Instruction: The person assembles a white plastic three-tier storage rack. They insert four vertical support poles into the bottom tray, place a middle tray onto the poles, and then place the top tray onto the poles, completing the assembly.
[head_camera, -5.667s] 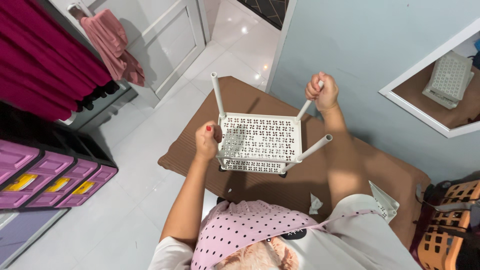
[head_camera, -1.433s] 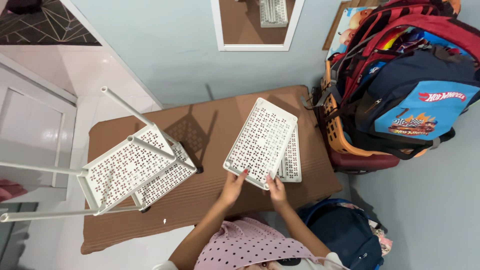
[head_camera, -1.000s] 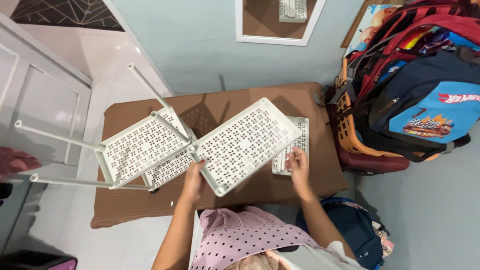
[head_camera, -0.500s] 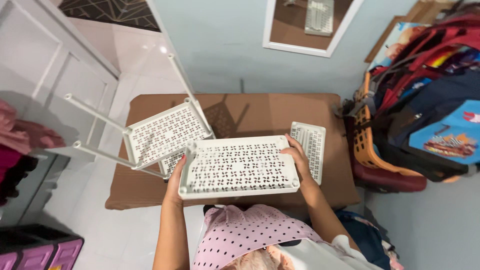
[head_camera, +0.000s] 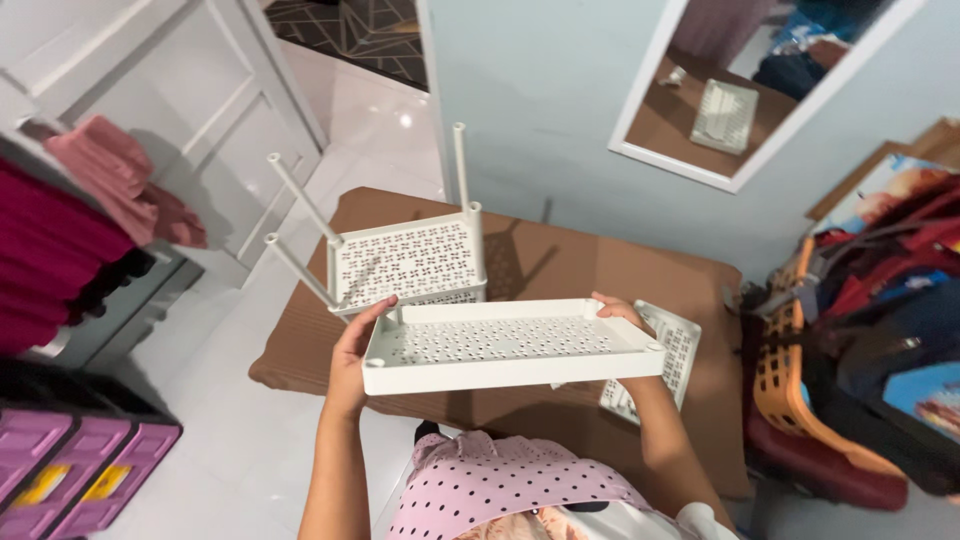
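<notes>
2 hands hold a white perforated shelf tray (head_camera: 505, 345) level above the brown table (head_camera: 600, 270): the left hand (head_camera: 352, 345) wraps its fingers over the tray's left end, and the right hand (head_camera: 620, 310) clasps the far right edge. Just behind it on the table stands a partly built white rack (head_camera: 405, 262) with 3 white poles (head_camera: 300, 235) pointing upward. Another perforated panel (head_camera: 672, 350) lies flat on the table below the tray's right end.

A wall mirror (head_camera: 760, 90), pink clothes (head_camera: 110, 175) and backpacks (head_camera: 880, 320) — purple drawers (head_camera: 60, 465) lower left.
</notes>
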